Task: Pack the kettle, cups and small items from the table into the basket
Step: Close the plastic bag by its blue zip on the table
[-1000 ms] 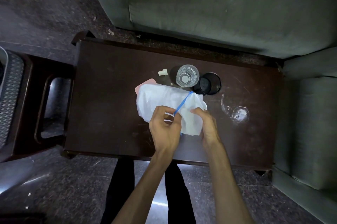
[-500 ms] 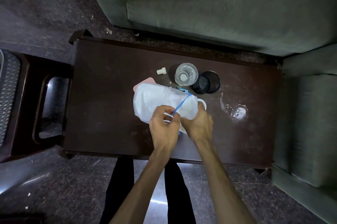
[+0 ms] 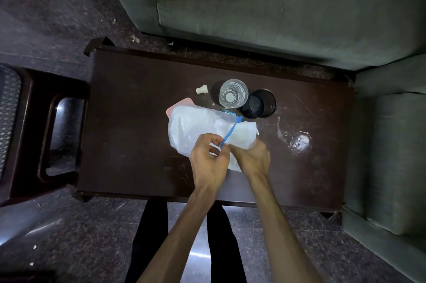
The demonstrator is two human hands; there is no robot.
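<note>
You're pinching the blue strap [image 3: 230, 131] in your left hand [image 3: 208, 163] while your right hand [image 3: 252, 159] is gripping the white plastic bag [image 3: 196, 126], so keep tension steady.

Table [image 3: 129, 121] bare at left; glass [image 3: 233, 93] and mesh cup [image 3: 258, 103] crowd the far side.

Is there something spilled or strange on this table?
Yes. A wet, shiny patch like spilled water lies on the table, right of the black cup. Otherwise, both hands, left and right, work on the white bag.
</note>
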